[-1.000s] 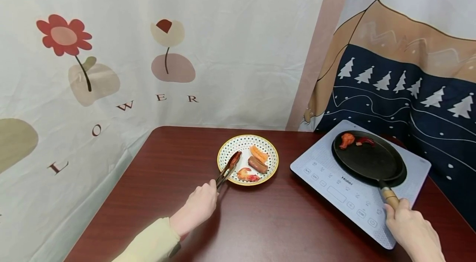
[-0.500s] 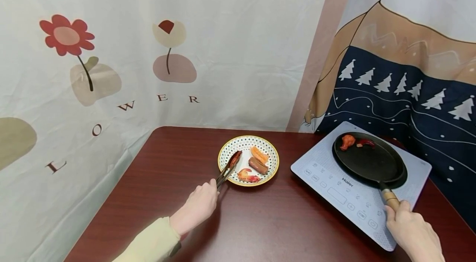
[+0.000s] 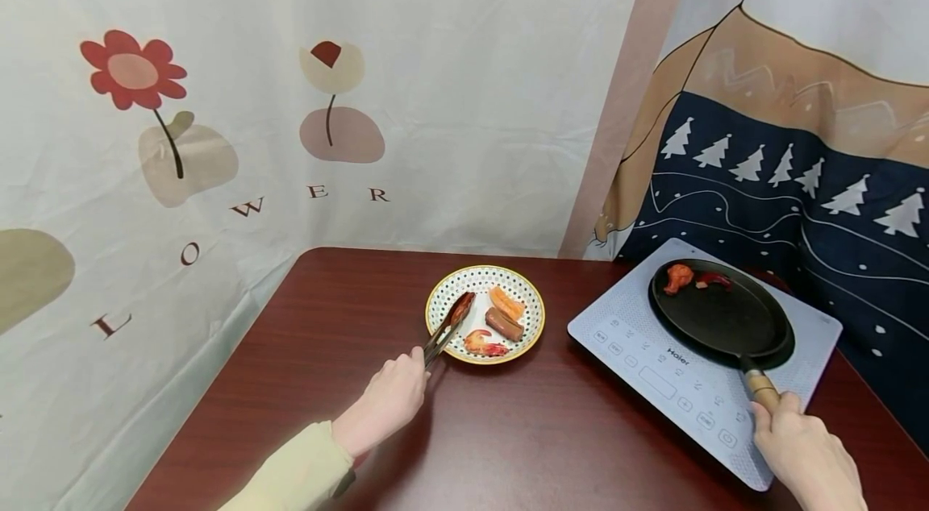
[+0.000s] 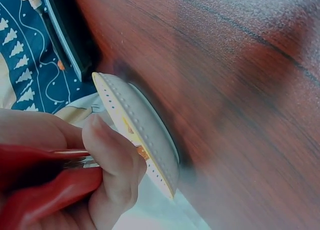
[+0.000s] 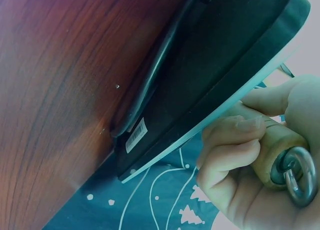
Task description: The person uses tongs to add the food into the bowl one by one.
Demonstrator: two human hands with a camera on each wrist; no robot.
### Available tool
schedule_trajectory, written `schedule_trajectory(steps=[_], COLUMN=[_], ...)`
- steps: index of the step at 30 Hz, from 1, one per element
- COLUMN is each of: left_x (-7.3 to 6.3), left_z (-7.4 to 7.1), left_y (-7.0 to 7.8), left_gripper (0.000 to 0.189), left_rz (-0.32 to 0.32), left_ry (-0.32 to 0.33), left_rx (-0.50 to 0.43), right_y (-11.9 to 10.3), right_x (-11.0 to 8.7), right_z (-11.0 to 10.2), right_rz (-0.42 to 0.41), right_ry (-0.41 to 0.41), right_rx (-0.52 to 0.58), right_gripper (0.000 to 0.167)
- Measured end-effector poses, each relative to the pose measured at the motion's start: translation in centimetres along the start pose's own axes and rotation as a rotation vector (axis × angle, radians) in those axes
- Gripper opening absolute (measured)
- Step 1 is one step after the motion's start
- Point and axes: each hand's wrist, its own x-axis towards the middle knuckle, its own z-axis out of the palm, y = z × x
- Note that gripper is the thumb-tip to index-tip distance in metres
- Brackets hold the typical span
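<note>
My left hand (image 3: 392, 396) grips tongs (image 3: 439, 343), whose red handles (image 4: 55, 190) show in the left wrist view. The tips reach over the left side of a dotted, yellow-rimmed plate (image 3: 464, 277), at a dark red-brown piece (image 3: 462, 306). Beside it on the plate lie an orange piece (image 3: 506, 303), a sausage (image 3: 504, 324) and a shrimp (image 3: 481, 343). My right hand (image 3: 809, 442) holds the wooden handle (image 5: 277, 140) of a black frying pan (image 3: 726, 321). At the pan's far left sit a small orange-red drumstick (image 3: 678, 278) and a dark red piece (image 3: 714, 279).
The pan stands on a pale Haier induction cooktop (image 3: 631, 334), set at an angle on the right of the dark red wooden table (image 3: 522, 430). A printed curtain (image 3: 472, 92) hangs behind the table and along its right side.
The tips of the tongs have shifted very slightly right and toward the far side of the plate. The right hand and the pan stay put.
</note>
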Motion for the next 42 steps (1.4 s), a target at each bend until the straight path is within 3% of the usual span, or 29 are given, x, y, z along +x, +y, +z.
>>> schedule_trajectory(steps=[9,21,30,37,42], left_x=[0.2,1.0,2.2,3.2,4.2], left_z=[0.1,-0.2,0.0,0.1,0.1], left_y=[0.3,1.6,2.8,4.4,5.8], left_gripper=[0.023,0.02,0.016,0.01,0.009], left_rz=[0.017,-0.025,0.033,0.127,0.158], left_ry=[0.011,-0.066,-0.084,-0.065,-0.074], left_rx=[-0.005,-0.03,-0.061,-0.027,-0.029], right_y=[0.1,0.0,-0.2,-0.1,-0.1], right_x=[-0.1,0.0,0.0,0.0,0.0], right_z=[0.0,0.1,0.2,0.1,0.1], right_rz=[-0.01,-0.001,0.025,0.005,0.011], right_ry=[0.007,0.008,0.014,0.015,0.024], right_rx=[0.007,0.007,0.006,0.003,0.002], right_gripper=[0.045,0.045,0.044,0.044,0.044])
